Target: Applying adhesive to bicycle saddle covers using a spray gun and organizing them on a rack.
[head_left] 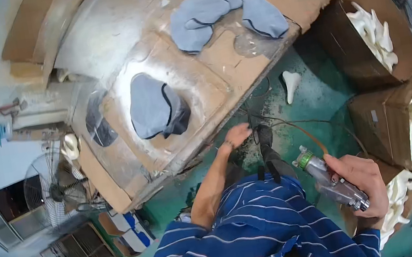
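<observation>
Striped shirt (245,231) lies nearest, while the right hand (364,178) grasps the gun (328,180) above its right side, likely stiff, moderately heavy and slick (best gripped round its middle); the left hand's (238,134) hold, I cannot tell.

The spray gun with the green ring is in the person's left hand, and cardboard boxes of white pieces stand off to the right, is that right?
Not quite: the head view shows the spray gun in the right hand, not the left hand. Cardboard boxes of white pieces do stand off to the right.
</observation>
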Demonstrator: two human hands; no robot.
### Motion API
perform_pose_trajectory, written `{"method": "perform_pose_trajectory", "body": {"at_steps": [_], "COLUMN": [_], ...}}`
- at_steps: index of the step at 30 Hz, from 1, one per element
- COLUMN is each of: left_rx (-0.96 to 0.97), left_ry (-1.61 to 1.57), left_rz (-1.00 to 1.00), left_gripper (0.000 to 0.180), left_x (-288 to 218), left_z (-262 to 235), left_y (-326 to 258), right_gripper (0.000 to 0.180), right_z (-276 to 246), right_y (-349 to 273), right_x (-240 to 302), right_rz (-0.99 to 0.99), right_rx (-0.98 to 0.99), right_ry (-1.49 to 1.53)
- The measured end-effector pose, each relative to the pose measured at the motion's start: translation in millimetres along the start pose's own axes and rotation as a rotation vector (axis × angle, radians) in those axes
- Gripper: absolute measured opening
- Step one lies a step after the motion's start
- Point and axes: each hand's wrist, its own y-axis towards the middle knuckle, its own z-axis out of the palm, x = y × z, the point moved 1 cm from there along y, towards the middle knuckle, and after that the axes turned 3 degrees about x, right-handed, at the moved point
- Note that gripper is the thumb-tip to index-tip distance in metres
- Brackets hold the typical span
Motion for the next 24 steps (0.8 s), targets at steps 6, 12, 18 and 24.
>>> {"method": "perform_pose_trajectory", "body": {"at_steps": [6, 12, 18, 24], "left_rx": [0.224, -0.262, -0.480, -0.557], "left_ry": [0.483, -0.738, -1.273, -1.346], "left_rz": [-0.476, -1.066, -1.034, -0.848], "left_gripper": [0.037, 0.016, 0.019, 0.017], "left_x": [184.0, 216.8, 213.8, 265.6], "left_z": [78.4, 139.2, 143.6, 142.4], "left_y": [-245.5, -371.0, -377.3, -360.7], "right_gripper": [0.067, 0.073, 0.082, 0.066], "right_z": [19.4, 67.0, 130.5, 195.5], "right_y": [20.4, 51.0, 83.3, 95.9], "right_x": [47.2, 88.9, 137.0, 194.4], "right_rz": [-0.125, -0.133, -0.152, -0.152], "right_rx": [0.060, 0.057, 0.029, 0.004], "right_ry": [-0.103, -0.227, -0.376, -0.422]}}
